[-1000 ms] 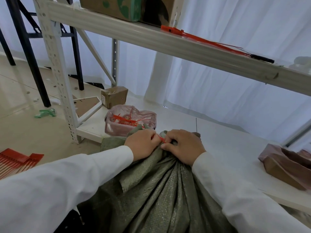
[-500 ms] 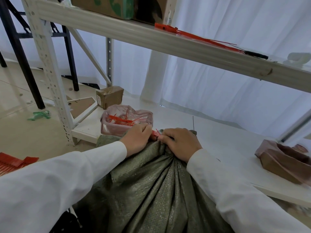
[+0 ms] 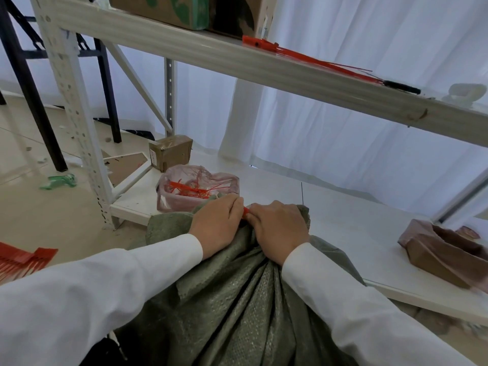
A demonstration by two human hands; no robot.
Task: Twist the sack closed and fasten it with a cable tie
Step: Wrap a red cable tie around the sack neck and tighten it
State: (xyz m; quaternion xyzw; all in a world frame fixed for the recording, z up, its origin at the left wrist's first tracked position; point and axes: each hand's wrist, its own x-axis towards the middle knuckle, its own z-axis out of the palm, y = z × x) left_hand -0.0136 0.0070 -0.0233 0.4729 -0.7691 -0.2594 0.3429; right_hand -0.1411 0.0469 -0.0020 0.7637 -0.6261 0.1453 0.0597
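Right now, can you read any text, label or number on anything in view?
None legible.
Small cardboard box: pale label on its side, print too small to read.
Large cardboard box on the upper shelf: green graphic only, no readable words.

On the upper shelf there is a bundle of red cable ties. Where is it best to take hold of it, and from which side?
Probably at the thick left end of the red cable tie bundle, where the heads are packed together, coming from the front, above the shelf beam. Toward the right the tails thin out and splay.

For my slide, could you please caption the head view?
Both hands, left and right, pinch a red cable tie at the green sack's gathered neck.
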